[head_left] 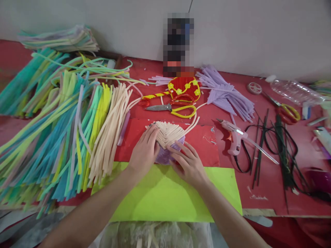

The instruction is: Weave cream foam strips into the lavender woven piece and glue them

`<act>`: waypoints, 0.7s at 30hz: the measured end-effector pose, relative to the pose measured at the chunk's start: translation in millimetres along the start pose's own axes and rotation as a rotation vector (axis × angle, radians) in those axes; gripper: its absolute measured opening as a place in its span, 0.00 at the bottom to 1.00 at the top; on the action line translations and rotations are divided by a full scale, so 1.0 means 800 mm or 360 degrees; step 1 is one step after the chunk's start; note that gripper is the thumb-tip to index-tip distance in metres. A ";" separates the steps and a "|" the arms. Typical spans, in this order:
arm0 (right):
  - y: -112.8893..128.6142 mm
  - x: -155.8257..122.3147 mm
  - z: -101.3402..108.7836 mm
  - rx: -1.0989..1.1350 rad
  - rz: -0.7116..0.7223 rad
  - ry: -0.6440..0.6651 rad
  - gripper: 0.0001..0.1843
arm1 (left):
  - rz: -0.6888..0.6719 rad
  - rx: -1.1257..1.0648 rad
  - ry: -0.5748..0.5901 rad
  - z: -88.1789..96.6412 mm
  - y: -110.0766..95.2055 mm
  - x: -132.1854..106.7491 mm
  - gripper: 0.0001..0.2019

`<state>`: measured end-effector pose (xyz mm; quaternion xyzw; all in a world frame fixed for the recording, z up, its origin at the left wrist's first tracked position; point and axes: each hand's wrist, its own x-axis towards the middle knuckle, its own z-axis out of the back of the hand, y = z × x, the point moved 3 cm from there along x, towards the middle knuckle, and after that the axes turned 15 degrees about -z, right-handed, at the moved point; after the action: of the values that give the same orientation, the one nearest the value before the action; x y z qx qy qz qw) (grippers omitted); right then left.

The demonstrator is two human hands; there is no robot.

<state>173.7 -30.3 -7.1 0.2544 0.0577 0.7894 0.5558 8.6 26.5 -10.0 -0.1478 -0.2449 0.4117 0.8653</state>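
Observation:
A woven piece (169, 135) of cream strips over a purple base lies on the red sheet (204, 148) in the middle of the table. My left hand (143, 152) lies flat on its left side with the fingers stretched out and close together. Across from it, my right hand (188, 162) rests on the lower right edge of the piece, fingers spread and pressing on the purple part. Neither hand holds anything. Loose cream strips trail from the piece toward the upper right.
A big heap of coloured strips (51, 131) fills the left. A lime green sheet (165, 196) lies under my wrists. Behind are yellow-handled scissors (173, 108), a red and yellow ornament (184, 88) and purple strips (227, 93). A pink glue gun (234, 136), dark wires (280, 151), more scissors (286, 110) and a plastic bottle (294, 91) are at the right.

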 end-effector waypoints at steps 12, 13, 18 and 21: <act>0.002 0.000 -0.002 0.0005 0.0037 0.0084 0.07 | 0.0032 -0.0051 -0.0003 0.000 0.001 0.000 0.24; 0.003 0.000 -0.002 0.0009 0.0034 0.0096 0.07 | 0.0027 -0.0047 -0.0008 0.000 0.001 -0.001 0.24; 0.003 0.001 -0.001 0.0007 0.0021 0.0084 0.06 | 0.0023 -0.0068 -0.0042 0.000 0.000 -0.001 0.25; 0.003 0.001 0.000 0.0040 0.0039 0.0056 0.07 | 0.0052 -0.0094 -0.0098 0.006 -0.004 -0.001 0.25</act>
<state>171.4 -30.8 -5.6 0.2482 0.0743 0.7997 0.5417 7.6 24.5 -4.7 -0.1644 -0.2810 0.4228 0.8457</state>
